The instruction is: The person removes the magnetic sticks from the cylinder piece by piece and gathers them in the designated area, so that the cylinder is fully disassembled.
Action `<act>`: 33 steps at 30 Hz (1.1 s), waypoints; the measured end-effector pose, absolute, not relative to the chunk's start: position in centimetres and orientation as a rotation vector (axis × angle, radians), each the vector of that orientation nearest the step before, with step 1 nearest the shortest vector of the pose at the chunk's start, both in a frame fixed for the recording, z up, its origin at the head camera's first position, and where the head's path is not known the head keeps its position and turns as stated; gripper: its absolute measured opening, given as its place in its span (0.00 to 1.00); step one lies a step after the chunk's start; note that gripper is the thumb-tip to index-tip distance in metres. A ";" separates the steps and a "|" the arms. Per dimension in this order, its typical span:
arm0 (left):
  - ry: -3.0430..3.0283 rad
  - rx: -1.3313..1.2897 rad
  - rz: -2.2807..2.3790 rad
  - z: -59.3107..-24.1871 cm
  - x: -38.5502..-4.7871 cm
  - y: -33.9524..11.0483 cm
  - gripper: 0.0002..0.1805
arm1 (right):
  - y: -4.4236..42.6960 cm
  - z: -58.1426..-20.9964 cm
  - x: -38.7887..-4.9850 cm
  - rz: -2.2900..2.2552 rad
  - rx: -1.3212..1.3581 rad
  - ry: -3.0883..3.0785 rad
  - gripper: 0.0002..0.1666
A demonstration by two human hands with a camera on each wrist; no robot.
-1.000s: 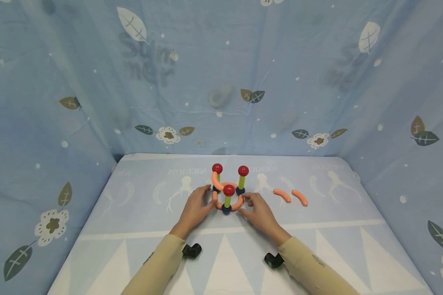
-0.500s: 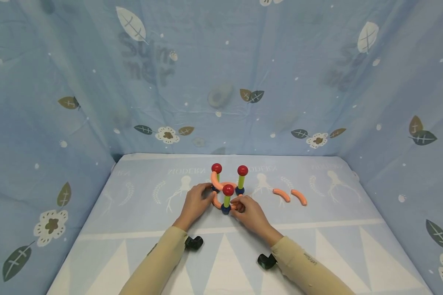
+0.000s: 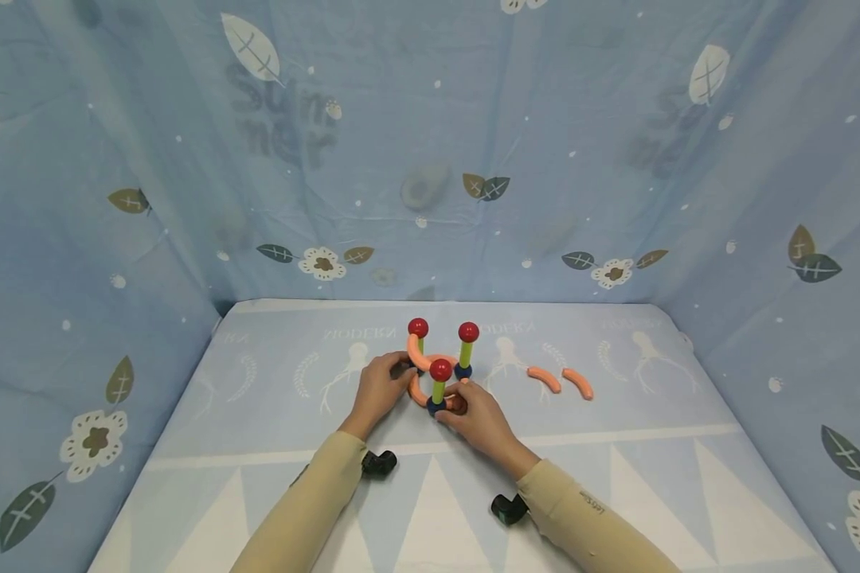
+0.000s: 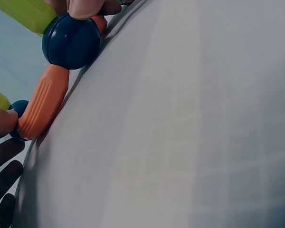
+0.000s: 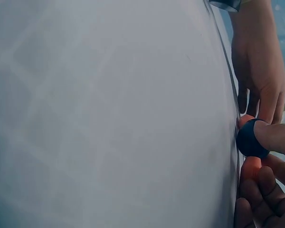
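A ball-and-rod building toy point(image 3: 438, 390) stands on the table between both hands. Curved orange rods point(image 4: 45, 102) link its dark blue balls point(image 4: 71, 42) into a ring. Upright green rods point(image 3: 466, 354) carry red balls point(image 3: 440, 369). At the back left, another curved orange rod point(image 3: 413, 354) leans upward beside a red-topped post. My left hand point(image 3: 377, 391) holds the ring's left side, thumb against the rear-left blue ball. My right hand point(image 3: 482, 416) grips the front: its thumb presses the front blue ball point(image 5: 251, 138) while its fingers curl by the adjoining orange rod point(image 5: 251, 168), partly hiding it.
Two loose curved orange rods point(image 3: 578, 383) lie on the table to the right of the toy. A patterned blue cloth point(image 3: 430, 143) hangs behind and along the sides of the table point(image 3: 294, 438). Black wrist cameras point(image 3: 509, 509) sit under both sleeves.
My right hand has moved left from the ring's right side to the front blue ball and closed its fingers there. My left hand has edged slightly up along the ring's left side.
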State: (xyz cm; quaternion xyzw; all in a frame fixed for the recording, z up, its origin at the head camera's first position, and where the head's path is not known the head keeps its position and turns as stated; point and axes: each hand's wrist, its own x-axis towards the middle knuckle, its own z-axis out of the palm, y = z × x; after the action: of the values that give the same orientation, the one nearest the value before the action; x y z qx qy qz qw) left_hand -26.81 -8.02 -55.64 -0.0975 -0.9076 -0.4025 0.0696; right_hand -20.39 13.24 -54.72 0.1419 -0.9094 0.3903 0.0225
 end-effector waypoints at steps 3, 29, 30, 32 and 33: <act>-2.731 -0.280 -1.225 -55.6 -26.9 -8.0 0.18 | 13.2 -54.7 -20.4 1.196 0.436 -2.819 0.18; -2.683 -0.252 -1.328 -55.8 -26.1 -8.3 0.17 | 15.1 -54.9 -20.4 1.166 0.432 -2.815 0.18; -2.684 -0.247 -1.328 -55.8 -26.0 -8.2 0.17 | 15.2 -54.9 -20.4 1.168 0.426 -2.815 0.18; -2.684 -0.237 -1.333 -55.8 -25.9 -8.2 0.17 | 15.3 -54.9 -20.4 1.171 0.410 -2.817 0.18; -2.682 -0.233 -1.335 -55.8 -25.9 -8.2 0.17 | 15.4 -54.9 -20.4 1.172 0.400 -2.822 0.18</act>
State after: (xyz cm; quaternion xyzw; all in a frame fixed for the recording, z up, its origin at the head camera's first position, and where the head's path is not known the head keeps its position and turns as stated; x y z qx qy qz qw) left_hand -25.85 -8.20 -55.79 -0.0774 -0.8904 -0.4432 0.0686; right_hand -20.39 15.36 -54.85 0.1297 -0.9153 0.3801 0.0299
